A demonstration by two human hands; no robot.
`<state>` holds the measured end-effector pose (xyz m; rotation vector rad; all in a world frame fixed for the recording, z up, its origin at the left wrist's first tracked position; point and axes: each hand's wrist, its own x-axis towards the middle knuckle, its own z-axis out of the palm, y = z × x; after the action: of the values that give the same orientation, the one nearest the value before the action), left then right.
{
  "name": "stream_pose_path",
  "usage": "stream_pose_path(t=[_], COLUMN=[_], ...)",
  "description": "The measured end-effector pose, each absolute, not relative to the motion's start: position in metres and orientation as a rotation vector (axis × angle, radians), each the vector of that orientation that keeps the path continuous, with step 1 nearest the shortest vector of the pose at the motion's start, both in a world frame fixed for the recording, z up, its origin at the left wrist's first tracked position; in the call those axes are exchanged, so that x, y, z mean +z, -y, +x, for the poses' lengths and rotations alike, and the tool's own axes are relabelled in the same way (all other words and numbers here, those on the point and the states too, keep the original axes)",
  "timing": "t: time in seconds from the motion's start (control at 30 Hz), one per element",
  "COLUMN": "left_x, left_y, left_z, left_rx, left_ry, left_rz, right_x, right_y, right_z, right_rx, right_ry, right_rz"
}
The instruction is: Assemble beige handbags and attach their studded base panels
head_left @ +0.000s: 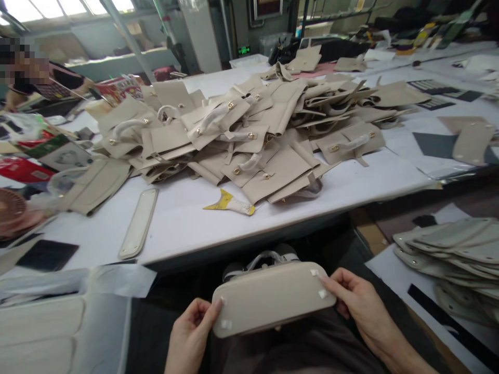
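Note:
A beige oval bag base [273, 298] is held level over the lap, with small white patches near its corners. My left hand [195, 327] pinches its left end, thumb on top. At its right end, my right hand [356, 301] grips the edge between thumb and fingers. Behind the panel's far edge shows a wrapped handle [267, 255]; the rest of what lies under the panel is hidden. On the white table [183, 228] beyond are a similar long panel [139, 223] and a yellow and white piece [230, 202].
A big heap of beige bag parts [249, 130] covers the table's middle. Stacked panels [456, 254] lie at the right, and a plastic bin [107, 317] with panels stands at the lower left. A person [47, 78] is at the far left.

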<state>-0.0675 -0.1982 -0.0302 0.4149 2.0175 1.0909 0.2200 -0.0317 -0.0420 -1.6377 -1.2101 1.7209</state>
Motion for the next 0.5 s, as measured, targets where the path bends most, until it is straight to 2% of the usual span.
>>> stream_pose_path(t=[0.5], left_x=[-0.0325], left_y=[0.1937], left_z=[-0.0666], left_rx=[1.167], left_ry=[-1.97], left_rz=[0.275], right_x=[-0.0495], right_y=[0.0332], right_z=[0.2211], right_rx=[1.8], right_ry=[1.075], right_rz=[-1.624])
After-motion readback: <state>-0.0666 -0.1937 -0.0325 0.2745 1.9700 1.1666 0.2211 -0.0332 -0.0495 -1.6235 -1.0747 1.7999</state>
